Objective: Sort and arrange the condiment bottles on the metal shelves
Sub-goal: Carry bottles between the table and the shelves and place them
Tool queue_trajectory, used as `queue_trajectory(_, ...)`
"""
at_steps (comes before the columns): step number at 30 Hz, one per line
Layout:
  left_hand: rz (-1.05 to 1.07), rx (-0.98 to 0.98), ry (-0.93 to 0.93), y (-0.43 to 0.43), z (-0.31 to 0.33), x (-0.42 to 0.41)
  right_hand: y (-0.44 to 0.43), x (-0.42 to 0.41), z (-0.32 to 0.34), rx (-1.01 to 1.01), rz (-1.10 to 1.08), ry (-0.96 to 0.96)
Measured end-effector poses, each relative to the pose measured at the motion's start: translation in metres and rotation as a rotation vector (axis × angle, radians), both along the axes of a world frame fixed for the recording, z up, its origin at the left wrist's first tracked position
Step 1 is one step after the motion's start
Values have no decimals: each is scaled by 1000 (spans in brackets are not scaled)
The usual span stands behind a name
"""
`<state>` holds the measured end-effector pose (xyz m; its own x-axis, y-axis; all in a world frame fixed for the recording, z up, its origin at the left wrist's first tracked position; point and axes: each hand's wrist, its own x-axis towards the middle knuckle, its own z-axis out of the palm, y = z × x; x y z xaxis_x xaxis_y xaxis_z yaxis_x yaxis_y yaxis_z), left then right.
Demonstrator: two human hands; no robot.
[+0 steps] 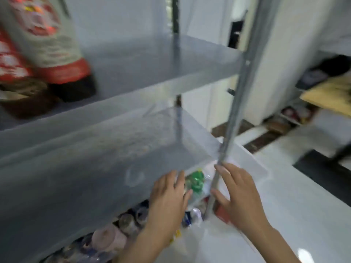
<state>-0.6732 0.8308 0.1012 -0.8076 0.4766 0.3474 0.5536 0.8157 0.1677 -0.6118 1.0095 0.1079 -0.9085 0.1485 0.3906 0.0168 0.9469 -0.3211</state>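
The frame is blurred by motion. My left hand and my right hand reach down with fingers spread, on either side of the shelf's front right metal post. Neither holds anything. Between them, below the lower metal shelf, lies a green-labelled bottle in a clear plastic bin. More bottles with dark and pale caps crowd the bin to the lower left. On the upper metal shelf, at far left, stand two dark sauce bottles with red and white labels.
A white glossy floor lies to the right of the bin. Farther right are a white wall, a low rack with small items and a tan board. A dark object stands at the right edge.
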Motion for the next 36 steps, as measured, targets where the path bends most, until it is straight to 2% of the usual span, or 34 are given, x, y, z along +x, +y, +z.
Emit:
queue_trajectory(6,-486,-144,9,53,-35,44,13,137,-41,-10,-532,-244)
queue_trajectory(11,-791,-233,-53,70,-47,117,-25,237,-56,2,-880,-293)
queue_trajectory(16,-1103,-326,-38,46,-61,212,-110,340,-69,-38,-1191,-335)
queue_trajectory(22,-1507,-421,9,-12,-67,327,-256,462,-66,-267,-1606,-420)
queue_trajectory(27,-1891,-396,19,-54,-56,417,-371,519,-44,-419,-2007,-395)
queue_trajectory(30,-2102,-378,45,-74,-45,457,-419,527,-37,-535,-2246,-315)
queue_trajectory(33,-2294,-350,73,-84,-39,484,-452,517,-35,-607,-2413,-217)
queue_trajectory(36,-2395,-378,23,-91,-35,497,-469,502,-34,-629,-2512,-83)
